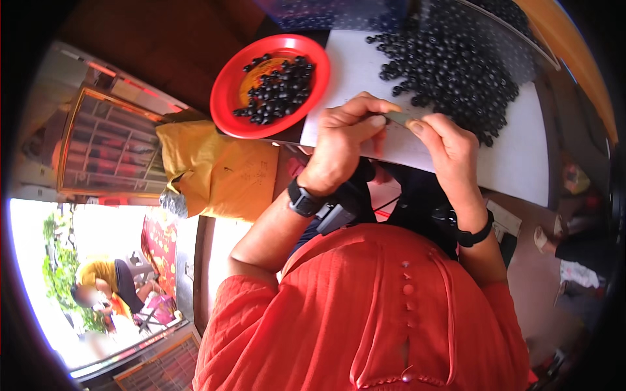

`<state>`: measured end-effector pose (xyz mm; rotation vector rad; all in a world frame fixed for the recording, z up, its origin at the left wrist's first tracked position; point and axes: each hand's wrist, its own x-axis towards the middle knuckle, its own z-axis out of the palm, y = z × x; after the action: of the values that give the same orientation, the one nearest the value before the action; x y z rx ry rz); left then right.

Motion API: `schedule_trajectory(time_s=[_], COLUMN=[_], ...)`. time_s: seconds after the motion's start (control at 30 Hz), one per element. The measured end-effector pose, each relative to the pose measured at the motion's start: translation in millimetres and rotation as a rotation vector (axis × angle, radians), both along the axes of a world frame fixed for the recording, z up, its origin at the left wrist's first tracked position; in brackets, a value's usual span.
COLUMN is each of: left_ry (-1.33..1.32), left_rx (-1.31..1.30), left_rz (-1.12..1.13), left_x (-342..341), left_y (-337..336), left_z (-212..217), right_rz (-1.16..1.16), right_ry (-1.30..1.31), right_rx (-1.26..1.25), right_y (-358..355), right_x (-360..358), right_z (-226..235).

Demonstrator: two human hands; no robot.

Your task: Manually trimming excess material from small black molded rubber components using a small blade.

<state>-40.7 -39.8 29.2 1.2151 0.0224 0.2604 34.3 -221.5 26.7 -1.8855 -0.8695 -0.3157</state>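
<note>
Over the near part of a white tabletop, left hand and right hand both pinch a small thin greenish piece, one at each end. Pile of round black beads just beyond, on tabletop; red plate with more beads, left.

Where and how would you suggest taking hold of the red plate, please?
Probably best by the near rim of the plate, with the left hand, the closer one, coming from the person's side, thumb above and fingers below. The round rim is bare there, while black beads lie heaped inside, so it should be kept level.
</note>
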Motion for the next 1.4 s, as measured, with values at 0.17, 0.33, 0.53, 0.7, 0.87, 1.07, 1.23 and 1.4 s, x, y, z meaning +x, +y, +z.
schedule_trajectory(time_s=[0.17,0.33,0.53,0.7,0.87,1.07,1.23,1.4], left_ry=[-0.036,-0.153,-0.064,-0.074,-0.113,-0.103,-0.140,-0.190], left_rx=[0.126,0.330,0.685,1.076,0.914,1.154,1.433,1.535], left_rz=[0.033,0.184,0.574,0.754,0.308,0.268,0.319,0.320], left_x=[-2.3,-10.5,-13.3,-16.1,4.5,59.4,70.5,62.9], left_y=[1.1,4.4,77.9,95.7,33.3,6.3,5.1,4.9], left_z=[-1.0,7.8,27.8,33.7,22.4,5.8,-0.2,1.2], right_rz=[0.056,0.076,0.058,0.081,0.134,0.144,0.141,0.124], right_ry=[0.090,0.141,0.081,0.058,0.096,0.152,0.174,0.146], right_rx=[-0.020,0.028,0.024,0.158,0.405,0.462,0.481,0.467], right_y=[-1.8,-6.7,-11.8,-7.0,-19.1,-25.7,-24.5,-24.7], right_x=[-0.7,-2.1,-3.0,-3.0,-5.1,-5.8,-5.4,-4.4], right_z=[1.5,2.0,2.2,-3.1,-4.0,-2.7,-3.2,-3.5])
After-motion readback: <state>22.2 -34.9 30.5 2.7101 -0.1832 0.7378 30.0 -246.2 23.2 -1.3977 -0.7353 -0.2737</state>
